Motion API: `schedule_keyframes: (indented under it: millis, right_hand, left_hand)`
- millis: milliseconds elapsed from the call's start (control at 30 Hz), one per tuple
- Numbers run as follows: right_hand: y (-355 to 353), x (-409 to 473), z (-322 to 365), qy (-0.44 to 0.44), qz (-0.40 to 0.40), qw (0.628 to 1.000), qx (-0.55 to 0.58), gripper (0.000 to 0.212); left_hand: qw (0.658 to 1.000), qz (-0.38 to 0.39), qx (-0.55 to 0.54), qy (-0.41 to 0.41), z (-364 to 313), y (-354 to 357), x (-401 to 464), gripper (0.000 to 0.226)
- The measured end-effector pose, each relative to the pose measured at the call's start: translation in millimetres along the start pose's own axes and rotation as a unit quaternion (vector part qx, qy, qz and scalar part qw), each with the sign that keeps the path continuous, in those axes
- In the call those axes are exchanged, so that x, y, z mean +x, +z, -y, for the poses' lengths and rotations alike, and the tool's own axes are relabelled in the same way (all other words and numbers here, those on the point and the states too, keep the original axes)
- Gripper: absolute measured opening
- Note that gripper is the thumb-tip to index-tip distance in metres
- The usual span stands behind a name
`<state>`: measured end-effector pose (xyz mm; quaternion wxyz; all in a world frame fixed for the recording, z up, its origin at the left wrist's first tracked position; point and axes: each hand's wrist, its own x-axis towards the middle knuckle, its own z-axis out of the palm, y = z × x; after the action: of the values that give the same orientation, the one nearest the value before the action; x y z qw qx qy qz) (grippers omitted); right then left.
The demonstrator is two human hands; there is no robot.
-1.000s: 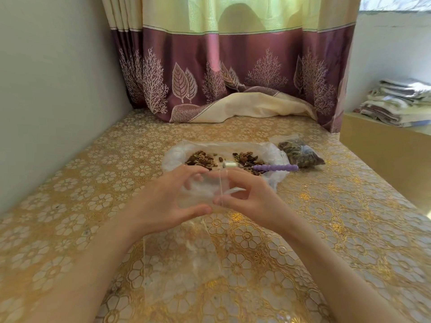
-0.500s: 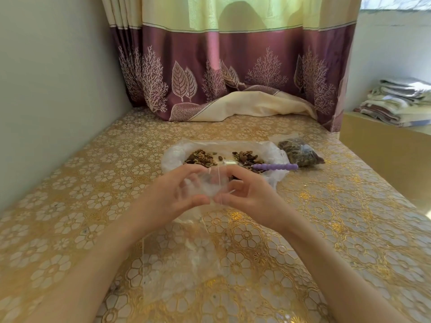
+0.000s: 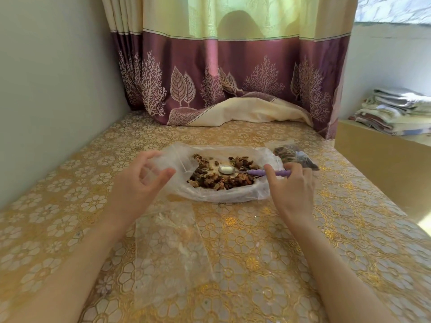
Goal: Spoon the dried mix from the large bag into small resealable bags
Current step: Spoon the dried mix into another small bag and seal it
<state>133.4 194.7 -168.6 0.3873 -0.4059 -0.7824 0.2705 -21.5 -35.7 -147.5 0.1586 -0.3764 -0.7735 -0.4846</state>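
The large clear bag (image 3: 247, 194) lies open on the table with the brown dried mix (image 3: 219, 179) spread inside. A spoon (image 3: 256, 172) with a purple handle and a metal bowl rests on the mix. My right hand (image 3: 291, 190) is at the bag's right end, thumb and fingers on the purple handle. My left hand (image 3: 144, 180) is at the bag's left end and holds a small clear resealable bag (image 3: 161, 160) between thumb and fingers. A small filled bag (image 3: 296, 157) lies behind my right hand.
Several empty clear bags (image 3: 170, 252) lie flat on the gold flowered tablecloth (image 3: 326, 264) in front of me. A wall runs along the left, a purple curtain (image 3: 233, 73) hangs at the back, and folded cloths (image 3: 396, 110) sit on a shelf to the right.
My hands have parted. The right hand let go of the small bag and moved right onto the spoon handle. The left hand kept the small bag and moved left.
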Motion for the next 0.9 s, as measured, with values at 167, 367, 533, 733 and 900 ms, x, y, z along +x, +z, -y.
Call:
schedule_keyframes:
  millis: [167, 367, 533, 733, 900]
  right_hand:
    - [-4, -1, 7, 0.024, 0.030, 0.984, 0.174, 0.018]
    - [-10, 1, 14, 0.047, 0.037, 0.944, 0.323, 0.015]
    - [-14, -1, 19, -0.028, 0.015, 0.953, 0.303, 0.047]
    - [-12, 3, 24, -0.054, 0.041, 0.960, 0.271, 0.050]
    - [5, 12, 29, 0.026, 0.100, 0.955, 0.280, 0.039]
  left_hand:
    - [0.999, -0.031, -0.001, -0.033, 0, -2, -1, 0.068]
    - [0.999, -0.036, 0.016, -0.033, 2, -2, -1, 0.067]
    - [0.999, -0.020, 0.015, -0.034, 7, -1, -1, 0.060]
    - [0.999, -0.006, 0.031, -0.018, 10, 1, 0, 0.052]
    - [0.999, -0.006, 0.027, -0.032, 15, 0, 0, 0.052]
